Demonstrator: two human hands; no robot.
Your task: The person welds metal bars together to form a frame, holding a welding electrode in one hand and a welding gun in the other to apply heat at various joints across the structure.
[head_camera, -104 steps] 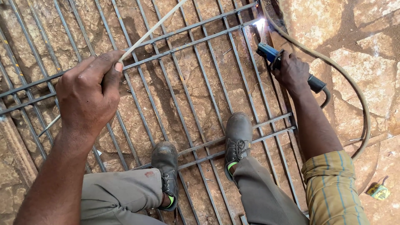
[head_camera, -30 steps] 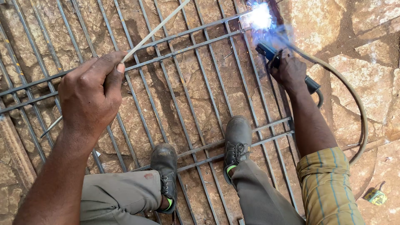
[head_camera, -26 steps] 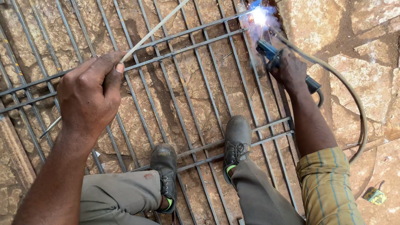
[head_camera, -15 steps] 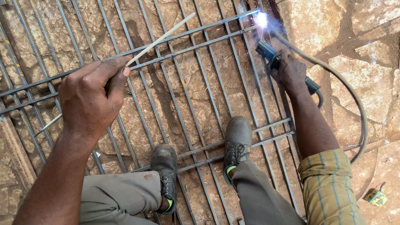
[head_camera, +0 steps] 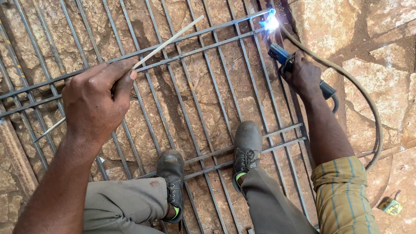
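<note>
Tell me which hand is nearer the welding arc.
Right. The right hand grips the electrode holder just below the arc; the left hand holds a spare rod far across the grille.

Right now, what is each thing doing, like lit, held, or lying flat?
Welding arc: lit, sparking at the grille's corner.
Electrode holder: gripped in the right hand.
Thin rod: pinched in the left hand, tilted.
Metal grille: lying flat on stone.
Boots: standing on the grille.
Cable: curved, slack.
</note>
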